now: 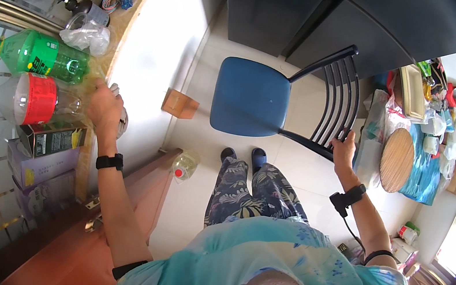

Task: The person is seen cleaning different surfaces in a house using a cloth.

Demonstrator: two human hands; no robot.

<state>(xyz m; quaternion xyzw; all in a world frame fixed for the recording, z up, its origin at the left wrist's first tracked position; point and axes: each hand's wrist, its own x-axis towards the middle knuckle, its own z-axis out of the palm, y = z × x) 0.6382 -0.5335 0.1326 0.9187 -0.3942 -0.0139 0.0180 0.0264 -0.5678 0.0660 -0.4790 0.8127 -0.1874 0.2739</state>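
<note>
My left hand (105, 104) is closed at the edge of the shelf on the left. Crumpled pale cloth (122, 122) pokes out on either side of the fist. Just beyond the knuckles lie a green plastic bottle (41, 57) and a clear bottle with a red label (38, 97), side by side. On the other side, my right hand (346, 152) grips the top of the backrest of a chair (248, 97). This chair has a blue seat and dark slats, and stands on the floor in front of me.
A small wooden block (179, 104) and a clear jug with a red cap (184, 165) sit by the wall. Boxes (47, 159) are stacked on the shelf. A reddish-brown door (65, 270) is at lower left. Dark cabinets (333, 17) rise ahead; a cluttered table with a round woven mat (397, 160) stands right.
</note>
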